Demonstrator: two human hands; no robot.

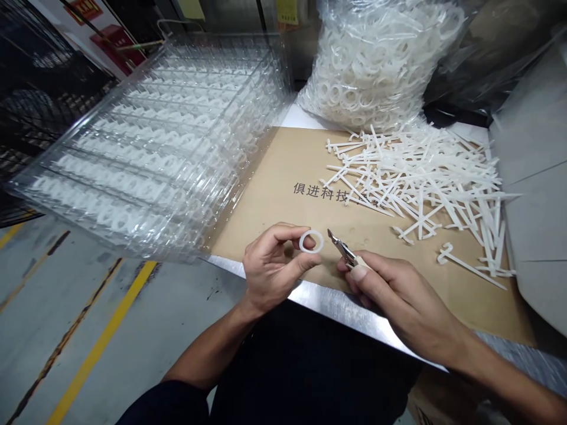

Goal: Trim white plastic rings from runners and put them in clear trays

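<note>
Between the thumb and fingers of my left hand [277, 268] is a white plastic ring [302, 243], held up over the front edge of the table. My right hand [394, 292] is wrapped round a pair of cutting pliers [348, 254]. Their metal tip points up and to the left, a short way right of the ring and apart from it. To the right of my right hand, one white plastic sprue [472, 267] lies by itself on the brown cardboard [274, 200]. Behind it spreads a loose heap of white sprues [425, 171].
A stack of clear plastic trays [212, 195] filled with rows of white rings stands at the left, reaching out over the floor. A large clear bag [376, 65] full of white rings sits at the back. A pale grey panel [535, 195] borders the right side.
</note>
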